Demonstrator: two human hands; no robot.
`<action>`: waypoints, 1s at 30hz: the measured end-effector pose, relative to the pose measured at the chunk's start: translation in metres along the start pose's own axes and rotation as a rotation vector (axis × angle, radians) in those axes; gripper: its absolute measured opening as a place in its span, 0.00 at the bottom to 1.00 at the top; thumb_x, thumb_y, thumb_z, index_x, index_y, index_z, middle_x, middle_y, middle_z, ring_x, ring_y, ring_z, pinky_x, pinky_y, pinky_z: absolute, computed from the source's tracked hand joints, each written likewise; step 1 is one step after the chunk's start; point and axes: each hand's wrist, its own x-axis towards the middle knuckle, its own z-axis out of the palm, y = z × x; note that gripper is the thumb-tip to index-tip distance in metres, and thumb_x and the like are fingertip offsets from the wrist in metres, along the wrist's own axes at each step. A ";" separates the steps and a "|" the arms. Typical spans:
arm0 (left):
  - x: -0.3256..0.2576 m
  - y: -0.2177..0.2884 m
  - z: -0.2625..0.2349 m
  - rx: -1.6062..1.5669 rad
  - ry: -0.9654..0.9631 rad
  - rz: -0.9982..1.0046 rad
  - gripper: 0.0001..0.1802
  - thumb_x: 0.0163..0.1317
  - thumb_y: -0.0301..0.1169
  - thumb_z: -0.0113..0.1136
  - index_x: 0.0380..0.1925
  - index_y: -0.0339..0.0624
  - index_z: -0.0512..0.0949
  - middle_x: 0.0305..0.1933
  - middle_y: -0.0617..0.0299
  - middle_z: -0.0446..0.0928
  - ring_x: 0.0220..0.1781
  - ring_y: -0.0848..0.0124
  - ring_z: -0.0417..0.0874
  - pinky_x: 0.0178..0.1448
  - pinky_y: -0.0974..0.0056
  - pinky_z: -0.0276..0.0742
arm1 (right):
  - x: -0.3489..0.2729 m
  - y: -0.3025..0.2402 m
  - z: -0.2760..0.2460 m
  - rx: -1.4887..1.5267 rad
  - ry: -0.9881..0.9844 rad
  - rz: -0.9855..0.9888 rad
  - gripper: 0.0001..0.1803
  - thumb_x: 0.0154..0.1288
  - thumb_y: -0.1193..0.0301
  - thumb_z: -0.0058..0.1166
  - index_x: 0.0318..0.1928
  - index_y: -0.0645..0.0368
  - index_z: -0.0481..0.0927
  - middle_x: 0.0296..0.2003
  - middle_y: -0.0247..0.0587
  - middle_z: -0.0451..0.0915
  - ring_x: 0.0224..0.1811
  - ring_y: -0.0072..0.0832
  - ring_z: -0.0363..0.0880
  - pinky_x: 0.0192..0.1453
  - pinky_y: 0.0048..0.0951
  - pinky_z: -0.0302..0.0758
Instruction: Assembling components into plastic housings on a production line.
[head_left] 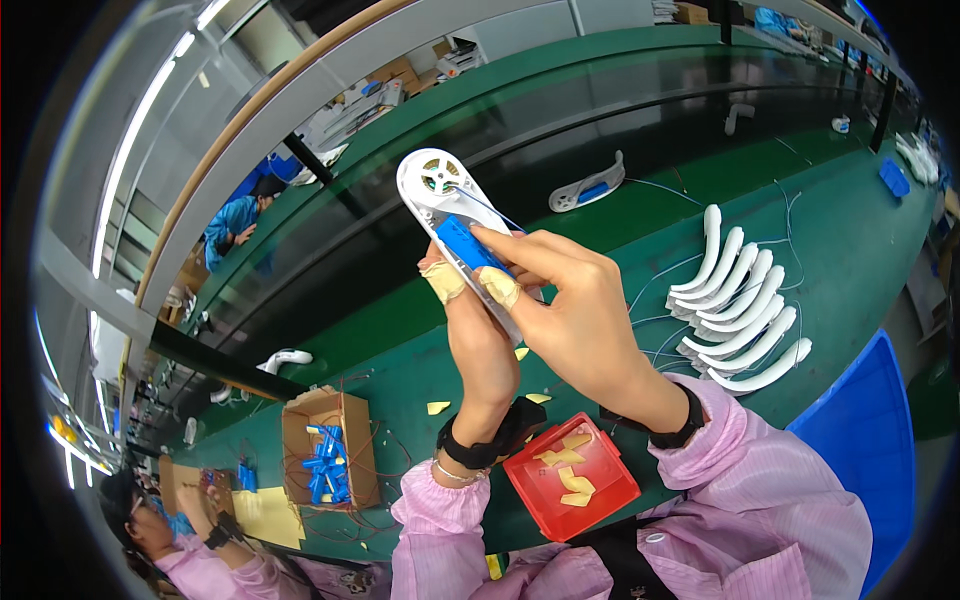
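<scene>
My left hand (482, 350) is closed around a white curved plastic housing (475, 207) and holds it tilted above the bench. A round slotted grille shows at the housing's upper end. Inside its hollow lies a blue wrapped battery pack (462, 243), with a dark blue wire near it. My right hand (580, 290) grips the battery pack's near end, index finger on top and thumb at its side. Pale yellow coverings wrap both thumbs. Part of the housing's lower end is hidden behind my right hand.
A red tray (612, 505) with yellow pieces stands between my forearms. To the left is a cardboard box (295, 440) of blue battery packs. Several white curved housings (745, 375) with wires lie right, near a blue bin (870, 430). A co-worker (150, 530) sits at lower left.
</scene>
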 end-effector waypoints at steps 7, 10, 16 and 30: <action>0.006 -0.013 -0.023 0.179 0.014 0.098 0.17 0.77 0.35 0.40 0.60 0.38 0.62 0.52 0.58 0.69 0.50 0.74 0.72 0.54 0.68 0.70 | 0.001 0.009 0.011 -0.377 -0.104 -0.311 0.24 0.55 0.84 0.54 0.54 0.64 0.82 0.42 0.48 0.75 0.42 0.42 0.73 0.48 0.36 0.73; 0.018 -0.017 -0.036 0.302 0.047 0.166 0.16 0.78 0.38 0.41 0.53 0.39 0.72 0.45 0.65 0.73 0.46 0.79 0.72 0.51 0.71 0.69 | 0.009 0.016 0.000 -0.285 -0.233 -0.202 0.27 0.53 0.86 0.53 0.55 0.60 0.83 0.44 0.47 0.72 0.43 0.42 0.69 0.51 0.35 0.71; 0.152 -0.055 -0.131 -0.282 0.411 -0.316 0.22 0.78 0.38 0.33 0.44 0.29 0.72 0.38 0.44 0.81 0.40 0.53 0.84 0.48 0.51 0.83 | 0.029 0.011 -0.041 -0.151 -0.026 -0.079 0.21 0.66 0.70 0.57 0.60 0.54 0.80 0.48 0.47 0.77 0.46 0.30 0.77 0.52 0.29 0.74; 0.238 -0.142 -0.129 -0.232 0.223 -0.276 0.19 0.73 0.36 0.39 0.53 0.30 0.68 0.50 0.43 0.77 0.54 0.43 0.82 0.54 0.42 0.80 | 0.085 0.147 0.009 -0.480 -0.273 0.357 0.40 0.60 0.59 0.66 0.67 0.69 0.67 0.45 0.52 0.83 0.45 0.37 0.83 0.51 0.34 0.78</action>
